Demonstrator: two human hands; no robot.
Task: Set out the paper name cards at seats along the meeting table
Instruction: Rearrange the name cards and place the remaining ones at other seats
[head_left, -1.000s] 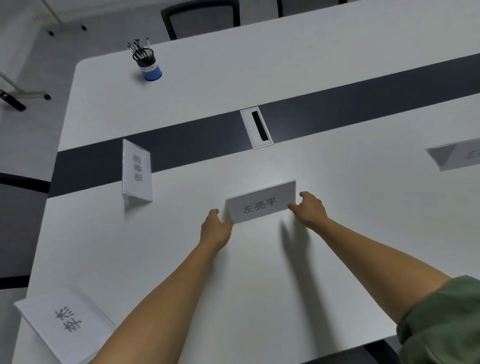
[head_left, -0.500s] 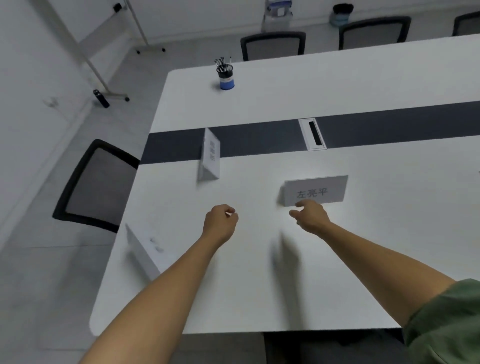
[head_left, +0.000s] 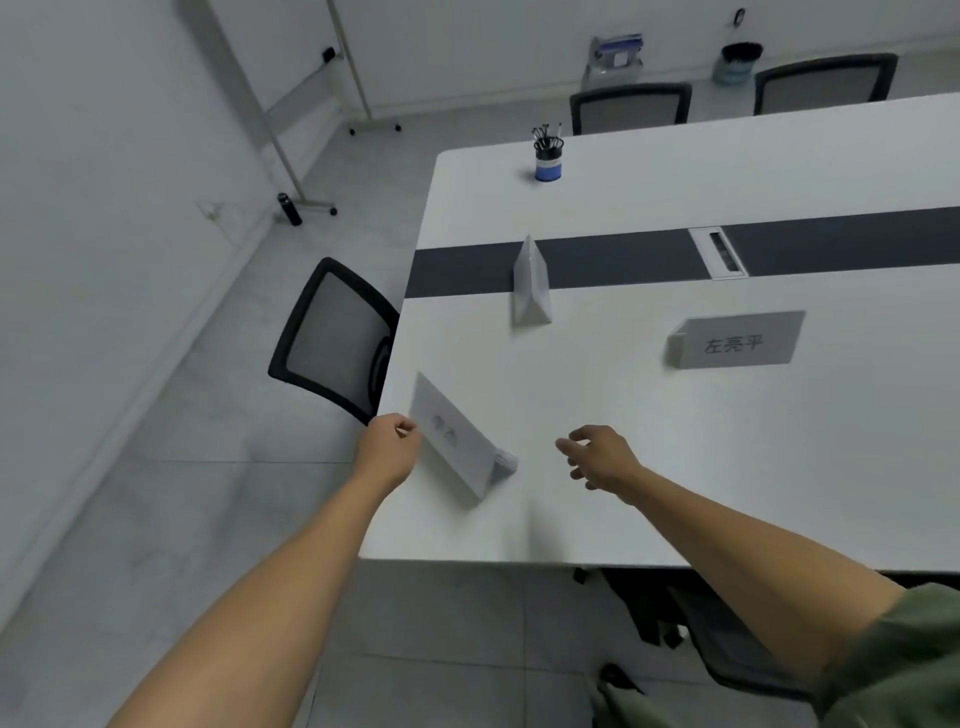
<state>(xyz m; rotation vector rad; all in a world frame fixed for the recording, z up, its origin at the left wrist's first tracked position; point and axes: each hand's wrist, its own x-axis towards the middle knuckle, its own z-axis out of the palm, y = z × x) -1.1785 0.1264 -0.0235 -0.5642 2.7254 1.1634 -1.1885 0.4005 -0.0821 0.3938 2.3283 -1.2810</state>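
**Inspector A:** Reaching for the tent-folded near card (head_left: 460, 449) at lower centre of the frame, both hands flank it. The person does best to take its two ends together and lift it clear, since dragging would likely buckle the paper fold.

**Inspector B:** Agreed. The card stands skewed near the table (head_left: 597, 519) corner, beside the mesh chair (head_left: 332, 338); squaring it to that seat appears the aim.

**Inspector A:** The left hand (head_left: 389, 449), loosely curled and holding nothing, sits just beside the card's left end; contact cannot be confirmed. The right hand (head_left: 597, 457) hangs apart from it, fingers spread, empty.

**Inspector B:** Both forearms extend forward. Two further cards stand placed: the end card (head_left: 530, 286) upper centre, the printed card (head_left: 737, 340) at right.
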